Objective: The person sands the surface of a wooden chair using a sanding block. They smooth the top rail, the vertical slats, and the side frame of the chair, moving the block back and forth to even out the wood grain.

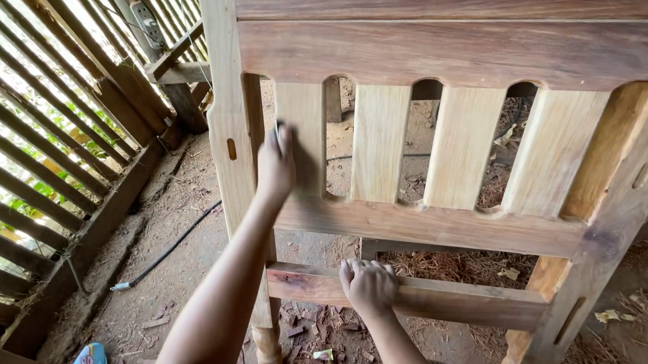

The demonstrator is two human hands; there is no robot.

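Our left hand [276,163] reaches out toward twelve o'clock on a nearly straight arm, palm pressed flat, fingers together. Our right hand [368,284] sits lower, toward four o'clock from it, fingers curled over, wrist bent.

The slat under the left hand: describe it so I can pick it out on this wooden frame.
Find the wooden frame standing on the dirt floor, with a row of upright slats between two rails. The slat is the leftmost wide one, beside the left post. Unlike its neighbours, it has the left hand pressed flat on it.

frame top [461,8]: cut off | left hand [275,163]: object hidden
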